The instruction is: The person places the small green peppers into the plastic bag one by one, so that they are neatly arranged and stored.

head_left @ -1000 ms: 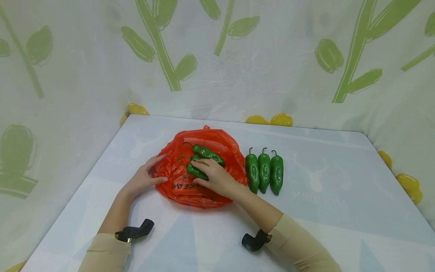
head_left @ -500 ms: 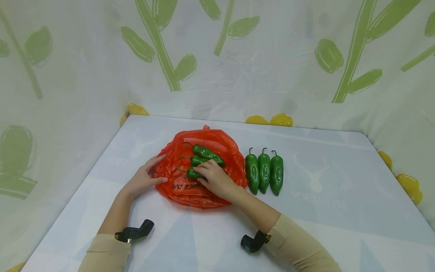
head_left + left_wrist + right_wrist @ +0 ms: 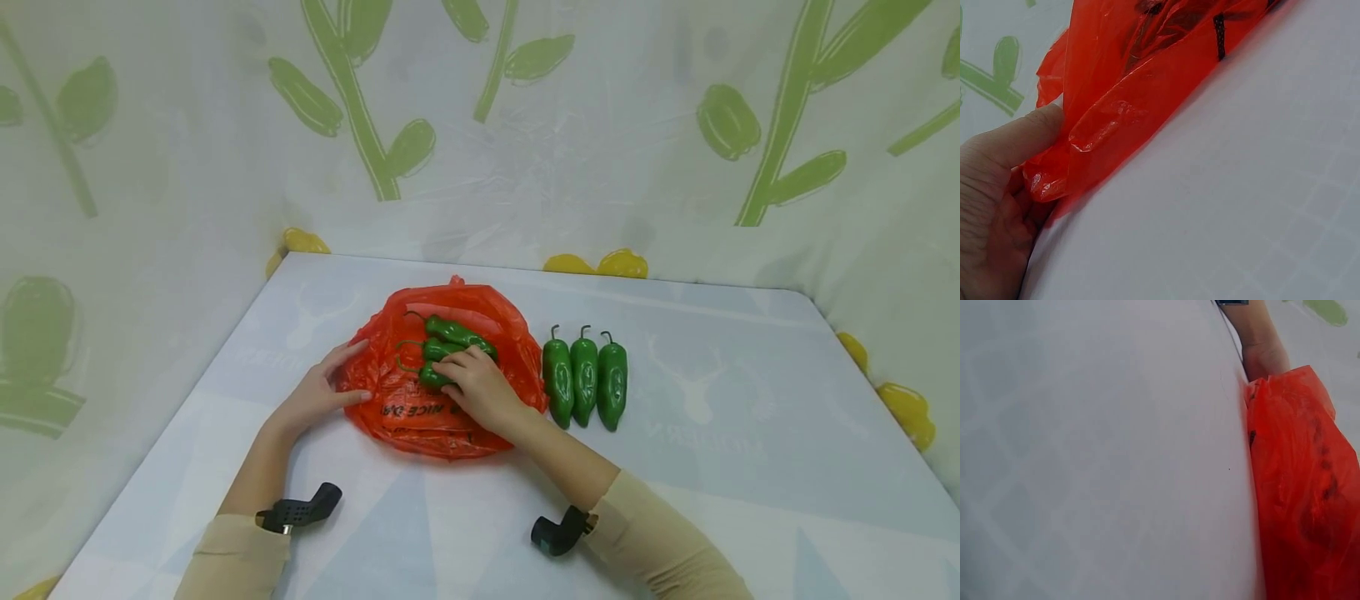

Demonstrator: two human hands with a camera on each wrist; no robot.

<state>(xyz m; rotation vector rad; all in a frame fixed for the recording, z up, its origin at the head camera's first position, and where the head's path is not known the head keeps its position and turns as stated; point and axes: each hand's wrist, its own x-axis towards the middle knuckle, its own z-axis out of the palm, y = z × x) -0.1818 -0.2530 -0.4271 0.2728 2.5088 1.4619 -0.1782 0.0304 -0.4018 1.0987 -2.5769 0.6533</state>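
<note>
A red plastic bag (image 3: 450,443) lies with its mouth spread wide, printed letters showing inside. Three green peppers with curved stems rest in it: a far pepper (image 3: 457,332), a middle pepper (image 3: 441,349) and a near pepper (image 3: 431,377). My right hand (image 3: 483,390) reaches over the bag and holds the near pepper, covering its right end. At the bag's left side, my left hand (image 3: 318,393) grips the edge; the left wrist view shows the thumb (image 3: 1032,131) over the plastic. The right wrist view catches only the bag's outside (image 3: 1300,481).
Just right of the bag, a left pepper (image 3: 557,382), a centre pepper (image 3: 584,379) and a right pepper (image 3: 612,387) stand in a row, stems pointing away. They lie on a pale patterned table (image 3: 750,467). A leaf-printed curtain (image 3: 600,167) hangs behind the table.
My right hand has drawn back slightly, uncovering more of the middle and near peppers inside the bag. The near pepper has moved a little right. My left hand stays at the bag's edge.
</note>
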